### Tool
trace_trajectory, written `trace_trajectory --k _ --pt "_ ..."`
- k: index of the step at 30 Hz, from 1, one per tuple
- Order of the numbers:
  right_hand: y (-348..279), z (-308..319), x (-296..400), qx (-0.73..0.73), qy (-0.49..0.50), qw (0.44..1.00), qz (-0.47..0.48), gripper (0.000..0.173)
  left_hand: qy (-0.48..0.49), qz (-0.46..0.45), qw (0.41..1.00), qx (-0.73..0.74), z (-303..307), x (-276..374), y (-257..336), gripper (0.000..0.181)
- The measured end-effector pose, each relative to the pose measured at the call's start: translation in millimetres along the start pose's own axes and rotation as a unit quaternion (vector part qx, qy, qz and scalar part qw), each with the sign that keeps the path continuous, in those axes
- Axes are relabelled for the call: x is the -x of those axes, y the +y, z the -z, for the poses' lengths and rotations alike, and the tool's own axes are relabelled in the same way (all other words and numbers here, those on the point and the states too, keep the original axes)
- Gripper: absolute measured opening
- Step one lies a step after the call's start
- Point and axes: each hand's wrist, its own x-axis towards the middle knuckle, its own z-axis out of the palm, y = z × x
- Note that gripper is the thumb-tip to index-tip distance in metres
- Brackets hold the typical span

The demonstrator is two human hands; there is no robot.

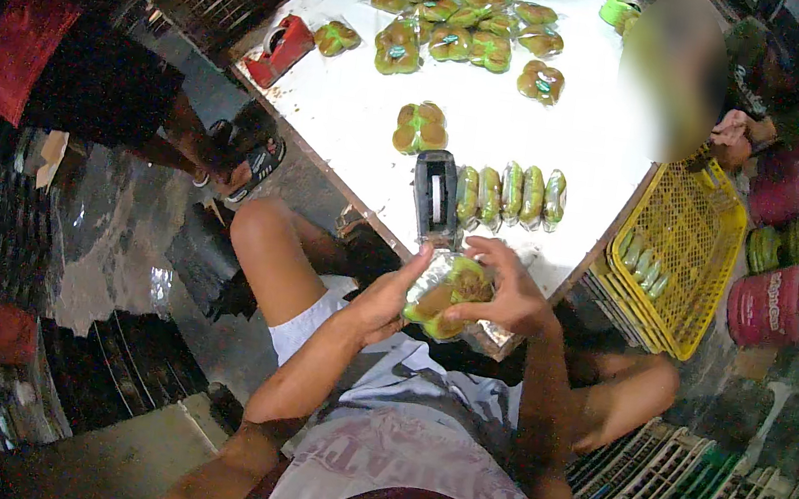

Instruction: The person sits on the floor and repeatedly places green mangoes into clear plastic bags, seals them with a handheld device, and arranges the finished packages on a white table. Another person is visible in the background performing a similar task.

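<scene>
Between my two hands is a clear plastic bag holding a green and brown clustered bun (448,297). My left hand (389,297) grips its left side, thumb up along the plastic. My right hand (511,291) holds its right side, thumb on the bun and fingers near the bag's top. Just beyond the bag, a black tape dispenser (436,198) stands at the near part of the white table (354,137). A row of several narrow wrapped buns (511,192) lies right of the dispenser. One clustered bun (421,128) lies behind it.
Many bagged buns (468,16) are heaped at the table's far side, near a red tape dispenser (279,52). Stacked yellow plastic crates (697,289), the top one with wrapped buns, stand at the right. Another person's legs (195,132) are at the left; a person sits at the far right.
</scene>
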Motion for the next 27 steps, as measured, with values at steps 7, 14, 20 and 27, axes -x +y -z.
trace_trajectory --k 7,14,20,27 --pt "-0.6 21.5 -13.9 -0.251 0.242 0.915 -0.201 0.065 -0.023 -0.141 0.989 -0.041 4.5 -45.9 41.7 0.05" --pt "142.2 24.7 -11.3 0.105 0.495 0.846 -0.167 0.06 0.368 -0.243 0.75 -0.493 56.6 -244.6 138.5 0.075" --pt "154.7 12.6 -9.7 0.09 0.397 0.863 -0.299 0.07 0.358 -0.156 0.705 -0.592 123.4 -301.0 146.7 0.08" --pt "66.2 23.8 -32.8 -0.137 0.381 0.904 -0.137 0.076 0.231 -0.532 0.629 -0.518 -25.6 -159.6 99.0 0.046"
